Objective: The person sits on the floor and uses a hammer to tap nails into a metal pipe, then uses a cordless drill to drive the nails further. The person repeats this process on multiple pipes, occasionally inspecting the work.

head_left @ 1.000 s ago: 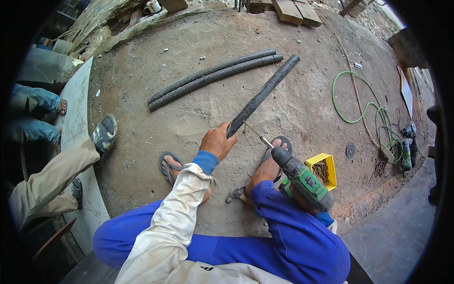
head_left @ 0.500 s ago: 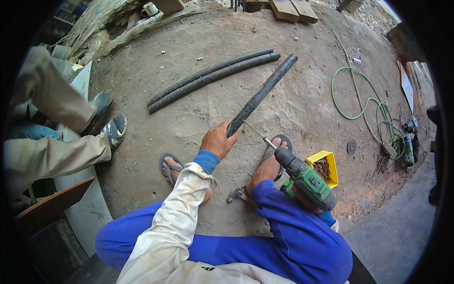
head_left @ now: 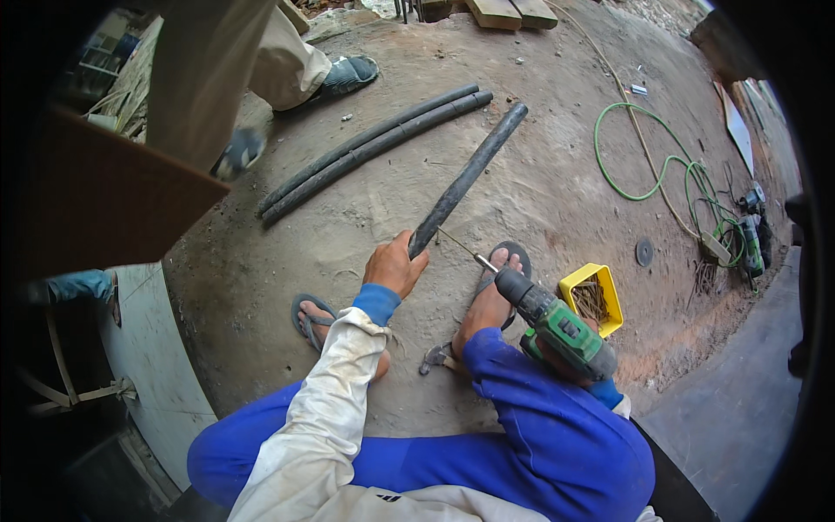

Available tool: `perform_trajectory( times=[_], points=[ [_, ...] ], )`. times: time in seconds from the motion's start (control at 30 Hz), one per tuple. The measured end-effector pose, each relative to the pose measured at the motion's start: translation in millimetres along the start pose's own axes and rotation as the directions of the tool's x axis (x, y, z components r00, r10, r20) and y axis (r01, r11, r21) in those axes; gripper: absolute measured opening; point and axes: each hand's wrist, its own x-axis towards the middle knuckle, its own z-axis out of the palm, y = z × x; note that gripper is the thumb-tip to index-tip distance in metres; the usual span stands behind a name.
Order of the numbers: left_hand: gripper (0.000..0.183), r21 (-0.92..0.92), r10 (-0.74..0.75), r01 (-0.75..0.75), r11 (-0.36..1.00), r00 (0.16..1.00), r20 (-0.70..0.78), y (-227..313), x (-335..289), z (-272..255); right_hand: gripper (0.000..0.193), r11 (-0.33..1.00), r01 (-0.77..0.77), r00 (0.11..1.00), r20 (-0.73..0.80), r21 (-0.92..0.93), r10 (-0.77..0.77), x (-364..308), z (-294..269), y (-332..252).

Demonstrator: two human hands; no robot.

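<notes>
Pole: a long dark pole (head_left: 465,178) lay on the dirt ground (head_left: 557,174), its near end in front of the seated person, its far end running up and away to the right.
Long axis: a diagonal, from the near-left grip out to the far right, so nearly all its length stretched beyond the hand.
Left hand: the left hand (head_left: 393,265) was wrapped tight around the pole's near end, fingers closed on it, pinning it low to the ground.
Drill: a green and black cordless drill (head_left: 557,324) sat just right of that grip, its long thin bit (head_left: 459,245) angled up-left and meeting the pole right beside the left hand.
Right hand: the right hand (head_left: 564,365) was mostly hidden behind the drill body; it looked closed around the handle, though the fingers could not be made out clearly.
Nearer hand: the left one, already on the pole; the right reached it only through the bit.
Feet: both feet in sandals, the right sandal (head_left: 509,261) close under the bit, the left sandal (head_left: 313,315) near the left elbow.
Around: a yellow tray of nails (head_left: 591,300) stood just beside the drill, a hammer (head_left: 439,357) lay between the legs, two more dark poles (head_left: 374,148) lay side by side farther off, and a green hose (head_left: 661,174) coiled well to the right.
Bystander: another person's trouser leg and shoe (head_left: 344,74) stood at the top left, well apart.
</notes>
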Motion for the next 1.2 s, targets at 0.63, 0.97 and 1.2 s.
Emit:
perform_trajectory(
  times=[0.63,0.97,1.2],
  points=[
    [0.053,0.181,0.086,-0.059,0.982,0.985,-0.148,-42,4,-22,0.060,0.957,-0.289,0.952,-0.108,-0.019,0.286,23,-27,-9],
    [0.045,0.217,0.288,-0.233,0.948,0.919,-0.269,-91,-4,5,0.054,0.705,-0.417,0.902,-0.161,-0.574,0.402,54,29,19],
    [0.048,0.167,0.327,-0.294,0.941,0.918,-0.224,-103,-6,35,0.040,0.602,-0.342,0.931,-0.172,-0.721,0.323,50,54,34]
  ],
)
